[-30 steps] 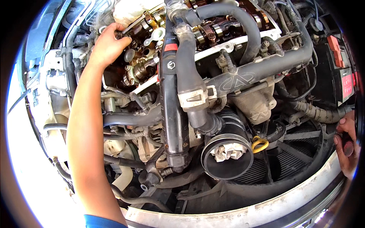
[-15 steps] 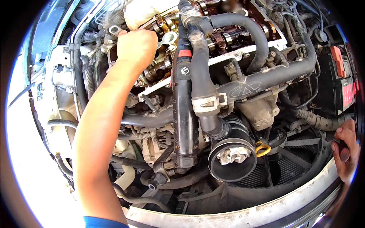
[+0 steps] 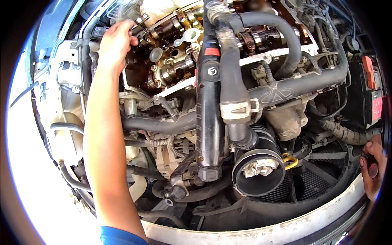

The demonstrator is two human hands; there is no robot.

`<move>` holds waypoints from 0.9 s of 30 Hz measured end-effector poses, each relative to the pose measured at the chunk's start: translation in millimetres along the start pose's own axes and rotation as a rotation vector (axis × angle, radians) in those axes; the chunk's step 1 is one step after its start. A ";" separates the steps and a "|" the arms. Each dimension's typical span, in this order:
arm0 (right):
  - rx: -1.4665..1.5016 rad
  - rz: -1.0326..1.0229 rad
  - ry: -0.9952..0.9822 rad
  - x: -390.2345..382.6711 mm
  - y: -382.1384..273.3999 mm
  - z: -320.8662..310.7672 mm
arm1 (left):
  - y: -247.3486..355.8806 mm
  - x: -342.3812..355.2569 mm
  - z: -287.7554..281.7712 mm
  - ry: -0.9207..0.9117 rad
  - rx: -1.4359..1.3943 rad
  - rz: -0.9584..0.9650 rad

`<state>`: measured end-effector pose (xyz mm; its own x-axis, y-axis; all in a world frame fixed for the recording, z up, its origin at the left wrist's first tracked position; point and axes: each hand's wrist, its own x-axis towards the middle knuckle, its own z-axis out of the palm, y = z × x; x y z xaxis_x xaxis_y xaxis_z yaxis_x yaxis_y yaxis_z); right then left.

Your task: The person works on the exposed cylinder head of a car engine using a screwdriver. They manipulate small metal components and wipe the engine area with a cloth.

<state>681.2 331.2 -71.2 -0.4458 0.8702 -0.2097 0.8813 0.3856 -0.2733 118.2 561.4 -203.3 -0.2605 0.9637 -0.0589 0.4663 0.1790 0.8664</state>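
Observation:
My left hand (image 3: 117, 43) reaches up to the far left corner of the uncovered engine top. Its fingers are curled, with the thumb bent inward, beside a metal cylindrical piece (image 3: 141, 19) at the end of the camshaft row (image 3: 165, 29). What the fingers hold, if anything, is hidden. Right of the hand are a pale ring-shaped part (image 3: 191, 35) and a round grey cup-like part (image 3: 156, 54). Near the right rim, my right hand (image 3: 375, 157) is partly cut off. Its thumb and fingers close around a reddish-brown rounded end (image 3: 372, 170), whose kind I cannot tell.
A long black pipe (image 3: 209, 134) and a thick grey hose (image 3: 233, 73) cross the engine. In front stands a wide black intake duct (image 3: 261, 157) with crumpled white material (image 3: 262, 168) stuffed inside. A yellow loop handle (image 3: 290, 162), fan shroud (image 3: 326, 206) and battery (image 3: 359, 96) lie rightward.
My left hand has moved left and slightly away, uncovering more of the camshafts and the round grey part. The whole view has shifted slightly. My right hand keeps its grip at the rim.

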 end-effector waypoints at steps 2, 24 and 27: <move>-0.020 0.015 -0.028 -6.5 6.7 0.2 | 2.5 -2.9 1.7 -0.003 -0.093 -0.050; 0.020 -0.066 0.008 6.9 1.5 8.8 | 0.4 -3.6 1.5 -0.278 -0.048 0.054; 0.018 -0.070 0.011 8.8 -0.3 8.1 | 0.3 -3.4 0.1 -0.334 -0.018 0.080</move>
<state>675.7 336.3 -80.6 -0.5042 0.8449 -0.1789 0.8451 0.4400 -0.3037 119.3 558.2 -202.9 0.0687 0.9868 -0.1466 0.4582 0.0993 0.8833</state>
